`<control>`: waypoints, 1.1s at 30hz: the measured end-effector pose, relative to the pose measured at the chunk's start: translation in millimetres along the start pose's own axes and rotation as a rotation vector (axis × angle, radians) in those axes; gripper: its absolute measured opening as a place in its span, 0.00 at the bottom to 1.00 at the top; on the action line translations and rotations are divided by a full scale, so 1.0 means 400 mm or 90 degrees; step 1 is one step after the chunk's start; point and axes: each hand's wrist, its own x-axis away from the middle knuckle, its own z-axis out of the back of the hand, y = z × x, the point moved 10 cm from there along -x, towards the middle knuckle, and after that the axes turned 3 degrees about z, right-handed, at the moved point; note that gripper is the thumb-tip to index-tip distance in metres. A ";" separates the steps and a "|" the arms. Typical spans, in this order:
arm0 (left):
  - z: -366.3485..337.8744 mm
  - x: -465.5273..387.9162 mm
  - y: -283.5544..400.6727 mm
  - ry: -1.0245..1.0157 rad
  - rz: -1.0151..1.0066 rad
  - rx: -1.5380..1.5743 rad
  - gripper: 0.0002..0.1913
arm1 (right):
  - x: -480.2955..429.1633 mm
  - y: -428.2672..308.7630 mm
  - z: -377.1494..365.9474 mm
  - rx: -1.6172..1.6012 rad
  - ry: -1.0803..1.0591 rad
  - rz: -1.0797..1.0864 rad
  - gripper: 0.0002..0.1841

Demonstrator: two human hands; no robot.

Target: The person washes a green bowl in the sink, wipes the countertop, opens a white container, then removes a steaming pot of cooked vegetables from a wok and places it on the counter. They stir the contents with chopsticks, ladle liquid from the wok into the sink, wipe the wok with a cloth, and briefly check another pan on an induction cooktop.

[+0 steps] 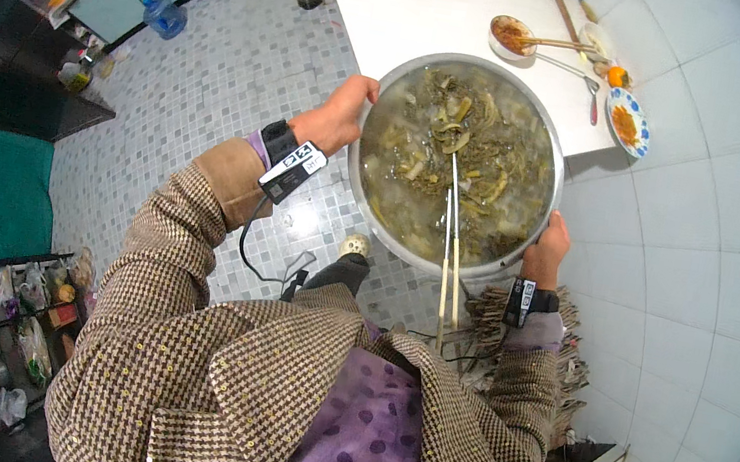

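Observation:
Between my hands is a wide round metal basin (383, 239) full of steaming broth with cooked leafy greens (451, 109). My left hand (338, 110) grips its rim at the left, the thumb along the edge. On the lower right, my right hand (548, 248) holds the rim too. A pair of chopsticks (453, 244) with metal upper halves and pale lower ends leans in the basin, tips among the greens, ends jutting over the near rim toward me. The basin's far side overlaps the corner of a white table (433, 16); whether it touches the top cannot be told.
On the table are a bowl with red sauce residue (511, 38), a persimmon-like orange fruit (617, 76), a long-handled utensil (591, 92) and a blue-dotted plate (627, 123). Tiled wall (678, 207) borders the right. Stacked kindling (571, 357) lies beneath my right arm. A water jug (164, 17) lies on the floor.

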 end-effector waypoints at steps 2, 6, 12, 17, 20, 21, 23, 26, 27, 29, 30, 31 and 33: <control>-0.012 -0.003 0.000 -0.029 -0.006 0.002 0.02 | -0.002 0.009 0.012 -0.007 0.006 -0.003 0.12; -0.007 -0.004 -0.017 -0.015 0.024 -0.005 0.04 | -0.016 0.012 0.029 0.077 -0.001 -0.007 0.12; -0.008 -0.007 -0.018 -0.054 0.009 -0.021 0.08 | -0.001 0.015 0.043 0.019 0.056 -0.044 0.12; -0.002 0.004 0.000 -0.010 -0.025 -0.011 0.07 | 0.023 0.005 0.015 0.006 0.012 -0.023 0.13; -0.019 0.013 -0.020 -0.021 0.012 0.029 0.08 | 0.023 0.006 0.019 0.014 0.017 -0.011 0.13; -0.020 0.011 -0.019 -0.018 0.005 0.016 0.08 | 0.015 0.014 0.022 -0.015 0.026 -0.018 0.13; -0.024 0.000 -0.010 -0.042 -0.028 -0.001 0.08 | 0.001 0.019 0.022 -0.042 0.019 -0.011 0.12; -0.013 -0.037 -0.004 -0.064 -0.020 -0.021 0.03 | -0.026 -0.031 -0.010 0.208 -0.086 0.147 0.09; -0.010 -0.053 -0.004 -0.080 -0.024 -0.022 0.02 | -0.016 -0.064 -0.042 0.463 -0.149 0.284 0.09; 0.002 -0.076 -0.004 -0.094 -0.039 -0.010 0.01 | 0.002 -0.073 -0.079 0.733 -0.249 0.458 0.10; 0.033 -0.081 0.007 -0.047 -0.059 -0.061 0.03 | 0.015 -0.064 -0.079 0.731 -0.277 0.486 0.11; 0.043 -0.080 0.008 -0.047 -0.072 -0.118 0.03 | 0.007 -0.055 -0.049 0.708 -0.280 0.443 0.12; 0.078 -0.039 -0.033 -0.022 -0.118 -0.187 0.03 | -0.020 0.003 0.112 0.480 -0.125 0.129 0.16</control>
